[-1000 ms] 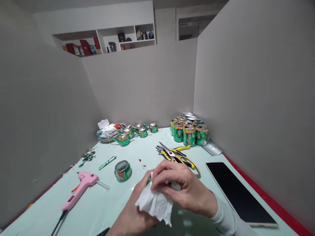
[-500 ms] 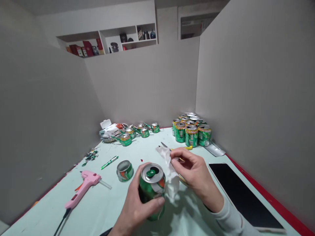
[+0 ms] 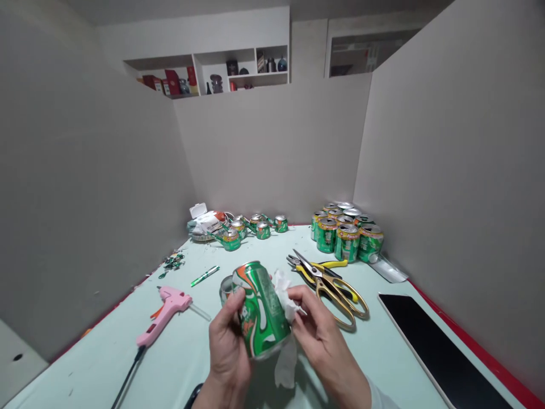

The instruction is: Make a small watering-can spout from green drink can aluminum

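A green soda can (image 3: 261,312) with orange and white print is tilted in my left hand (image 3: 230,341), fingers wrapped round its left side. In my right hand (image 3: 321,335) a crumpled white tissue (image 3: 283,292) is pinched, pressed against the can's right side, with a loose end hanging below. Behind the can stands a cut can base (image 3: 226,287), mostly hidden. Gold-handled scissors (image 3: 338,295) lie just beyond my right hand, crossed over yellow-and-black pliers (image 3: 327,266).
At left lie a pink glue gun (image 3: 168,312), a green pen (image 3: 205,276) and green metal scraps (image 3: 174,262). Small cut-can pieces (image 3: 263,230) and a wipes pack (image 3: 206,223) stand at the back. Whole cans (image 3: 347,243) cluster back right, near a black-screened tablet (image 3: 443,346).
The can has gone from upright to tilted, its printed side now showing. My right hand has brought the tissue against it, uncovering the scissors and pliers. The view has shifted slightly left.
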The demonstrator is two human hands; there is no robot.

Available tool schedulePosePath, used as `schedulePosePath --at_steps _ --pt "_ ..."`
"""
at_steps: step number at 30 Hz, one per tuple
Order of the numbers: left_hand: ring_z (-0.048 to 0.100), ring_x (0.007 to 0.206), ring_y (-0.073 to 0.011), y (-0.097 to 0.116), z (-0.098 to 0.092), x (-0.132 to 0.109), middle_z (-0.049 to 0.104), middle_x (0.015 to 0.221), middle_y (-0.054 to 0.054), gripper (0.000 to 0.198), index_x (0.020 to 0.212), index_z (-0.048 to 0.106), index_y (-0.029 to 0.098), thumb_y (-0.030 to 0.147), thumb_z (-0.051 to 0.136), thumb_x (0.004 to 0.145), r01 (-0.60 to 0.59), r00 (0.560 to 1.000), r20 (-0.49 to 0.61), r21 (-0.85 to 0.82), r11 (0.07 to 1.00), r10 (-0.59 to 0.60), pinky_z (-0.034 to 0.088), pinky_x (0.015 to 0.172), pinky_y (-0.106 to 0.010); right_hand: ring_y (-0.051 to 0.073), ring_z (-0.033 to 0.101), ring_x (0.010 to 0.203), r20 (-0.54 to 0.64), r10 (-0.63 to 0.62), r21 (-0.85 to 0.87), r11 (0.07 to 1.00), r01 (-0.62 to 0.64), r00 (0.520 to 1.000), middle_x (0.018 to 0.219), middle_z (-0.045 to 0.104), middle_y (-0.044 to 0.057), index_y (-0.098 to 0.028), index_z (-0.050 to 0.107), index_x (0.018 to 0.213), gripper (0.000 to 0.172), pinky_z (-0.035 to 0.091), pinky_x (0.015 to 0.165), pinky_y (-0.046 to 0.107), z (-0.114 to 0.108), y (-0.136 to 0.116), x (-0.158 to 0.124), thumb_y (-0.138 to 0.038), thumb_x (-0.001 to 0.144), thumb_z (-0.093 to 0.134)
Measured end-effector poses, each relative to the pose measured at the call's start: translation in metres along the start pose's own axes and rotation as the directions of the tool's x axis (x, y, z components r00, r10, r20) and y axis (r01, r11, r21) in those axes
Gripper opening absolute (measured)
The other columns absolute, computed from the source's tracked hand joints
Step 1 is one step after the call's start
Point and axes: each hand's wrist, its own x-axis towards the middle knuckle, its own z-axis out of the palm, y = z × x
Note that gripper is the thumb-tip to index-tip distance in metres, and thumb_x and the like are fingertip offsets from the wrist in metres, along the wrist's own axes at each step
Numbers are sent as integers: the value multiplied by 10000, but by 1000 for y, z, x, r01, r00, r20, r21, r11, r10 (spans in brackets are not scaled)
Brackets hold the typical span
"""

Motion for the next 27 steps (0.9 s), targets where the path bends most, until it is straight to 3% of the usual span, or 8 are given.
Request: schedulePosePath --at_steps 2,5,9,16,18,22,24,27 --pt "735 695 -279 4 -1 1 740 645 -72 160 761 747 122 238 679 675 12 1000 10 -46 999 -11 597 729 -399 180 581 884 -31 -59 58 997 61 998 974 562 31 -252 573 980 104 482 710 249 10 -2 -6 -210 946 484" --pt "731 678 -270 6 -4 0 750 697 -113 278 820 763 84 307 623 734 15 999 53 -77 997 -11 597 652 -355 184 570 908 -97 -146 97 983 155 985 1019 527 39 -267 593 983 138 471 675 239 22 -8 -14 -177 921 510" --pt "701 580 -170 4 -7 -1 746 678 -37 230 889 760 122 302 646 801 -10 996 86 -85 996 18 562 573 -235 148 552 788 -175 -152 55 985 163 973 1034 504 29 -275 583 1020 165 435 604 230 27 -22 -20 -186 939 470" --pt "723 933 -203 5 -4 -1 782 848 -39 141 930 747 153 166 621 870 57 977 210 -57 997 -44 551 851 -276 194 523 941 -213 -334 -281 921 270 918 980 503 35 -238 616 980 194 427 828 319 17 -49 -9 -107 855 546" --pt "725 923 -229 9 -4 -2 782 832 -55 115 885 749 139 205 661 853 92 968 240 -48 995 -77 549 877 -314 200 534 941 -188 -331 -283 920 272 925 982 517 45 -225 636 949 195 439 834 330 18 -53 -9 -92 830 558" --pt "711 606 -181 11 -3 -4 729 613 -22 150 723 729 109 245 757 779 133 965 233 -33 991 -122 585 787 -307 200 571 926 -148 -312 -232 933 274 938 956 556 48 -225 683 903 182 480 816 325 28 -55 -7 -110 821 569" --pt "688 533 -148 10 -3 -5 724 598 -3 109 717 724 118 201 748 783 137 970 208 -27 990 -129 595 729 -277 195 583 924 -196 -282 -192 950 245 939 958 572 44 -225 690 886 154 489 797 307 30 -52 2 -141 828 575" --pt "727 601 -174 7 -1 -9 759 671 -22 52 828 735 130 168 700 825 157 971 182 -3 988 -154 605 696 -283 172 576 842 -349 -194 -131 979 157 917 957 579 33 -214 662 920 120 480 701 266 29 -42 26 -205 846 568"
